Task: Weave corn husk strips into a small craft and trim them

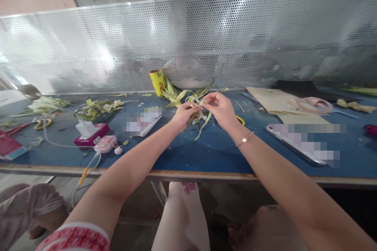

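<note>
Both of my hands meet over the blue tabletop, working on pale green strips that look like corn husk [203, 126]. My left hand [186, 114] is closed, its thumb and fingers pinching the strips from the left. From the right, my right hand [219, 106] pinches the same bundle, fingertips close to the left thumb. Loose strip ends hang below the fingers. Just behind lies a pile of husk leaves [173, 94], beside a yellow tube [158, 82] that leans slightly. A yellow ring-shaped handle [240, 120] shows partly behind my right wrist.
On the left are more husk piles [98, 109], scissors [43, 124], a magenta box [92, 135] with a white charger, and a pink case [105, 144] with a cable. A phone [297, 146] and brown paper [271, 102] lie right. Behind rises a perforated metal screen [206, 39].
</note>
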A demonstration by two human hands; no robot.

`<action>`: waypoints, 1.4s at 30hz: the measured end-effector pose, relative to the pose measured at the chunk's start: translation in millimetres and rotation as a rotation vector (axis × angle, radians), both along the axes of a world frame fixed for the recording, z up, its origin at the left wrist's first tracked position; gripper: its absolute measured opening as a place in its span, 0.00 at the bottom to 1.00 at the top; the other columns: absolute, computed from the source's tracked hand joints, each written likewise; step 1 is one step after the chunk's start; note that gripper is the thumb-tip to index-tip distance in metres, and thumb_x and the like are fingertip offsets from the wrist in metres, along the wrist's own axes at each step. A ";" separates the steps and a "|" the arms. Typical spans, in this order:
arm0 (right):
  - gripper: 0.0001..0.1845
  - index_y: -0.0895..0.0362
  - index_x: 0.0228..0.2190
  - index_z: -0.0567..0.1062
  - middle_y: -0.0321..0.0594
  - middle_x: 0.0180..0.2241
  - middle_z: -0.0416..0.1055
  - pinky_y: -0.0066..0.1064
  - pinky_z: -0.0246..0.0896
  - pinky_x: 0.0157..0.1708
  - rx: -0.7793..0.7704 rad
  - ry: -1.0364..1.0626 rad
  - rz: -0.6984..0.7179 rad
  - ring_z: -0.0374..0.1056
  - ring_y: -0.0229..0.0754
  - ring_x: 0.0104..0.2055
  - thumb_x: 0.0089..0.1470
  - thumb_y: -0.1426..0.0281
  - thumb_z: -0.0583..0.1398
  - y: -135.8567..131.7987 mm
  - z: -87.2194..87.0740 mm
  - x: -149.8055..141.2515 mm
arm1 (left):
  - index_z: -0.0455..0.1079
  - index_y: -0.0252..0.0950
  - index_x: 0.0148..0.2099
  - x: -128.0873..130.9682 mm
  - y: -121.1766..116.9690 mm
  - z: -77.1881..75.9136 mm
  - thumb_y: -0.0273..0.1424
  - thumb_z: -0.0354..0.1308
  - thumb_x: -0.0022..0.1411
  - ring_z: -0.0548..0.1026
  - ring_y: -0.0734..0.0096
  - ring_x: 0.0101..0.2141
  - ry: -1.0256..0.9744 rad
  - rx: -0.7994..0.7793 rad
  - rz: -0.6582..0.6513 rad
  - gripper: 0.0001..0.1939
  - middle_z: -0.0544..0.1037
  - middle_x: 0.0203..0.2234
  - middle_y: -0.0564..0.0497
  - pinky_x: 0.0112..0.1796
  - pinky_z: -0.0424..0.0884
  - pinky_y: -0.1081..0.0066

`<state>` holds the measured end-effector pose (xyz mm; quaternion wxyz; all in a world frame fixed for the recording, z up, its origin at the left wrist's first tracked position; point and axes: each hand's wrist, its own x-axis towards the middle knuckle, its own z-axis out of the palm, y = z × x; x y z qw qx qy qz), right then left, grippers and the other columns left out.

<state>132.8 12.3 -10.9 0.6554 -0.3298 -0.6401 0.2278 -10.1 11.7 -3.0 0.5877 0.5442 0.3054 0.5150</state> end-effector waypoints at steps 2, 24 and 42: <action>0.11 0.55 0.31 0.71 0.36 0.29 0.69 0.36 0.65 0.39 0.001 -0.016 0.000 0.67 0.38 0.34 0.41 0.73 0.62 -0.4 0.3 0.0 | 0.66 0.32 0.24 0.1 -0.2 0.0 0.32 0.69 0.40 0.65 0.83 0.18 0.002 0.004 -0.002 0.15 0.65 0.15 0.59 0.24 0.64 0.76; 0.11 0.55 0.28 0.73 0.37 0.29 0.74 0.38 0.68 0.40 -0.073 0.000 0.138 0.71 0.39 0.33 0.40 0.66 0.66 -0.7 1.5 2.7 | 0.66 0.32 0.26 -2.5 3.3 -2.5 0.34 0.69 0.41 0.66 0.82 0.19 -0.021 0.009 -0.053 0.16 0.66 0.17 0.58 0.25 0.65 0.74; 0.16 0.54 0.32 0.73 0.36 0.30 0.74 0.39 0.68 0.43 -0.137 0.148 0.273 0.72 0.39 0.36 0.38 0.64 0.68 4.4 -2.7 2.2 | 0.68 0.33 0.28 -2.6 0.4 -1.5 0.36 0.69 0.42 0.67 0.83 0.20 -0.023 0.026 -0.087 0.16 0.67 0.17 0.57 0.25 0.67 0.76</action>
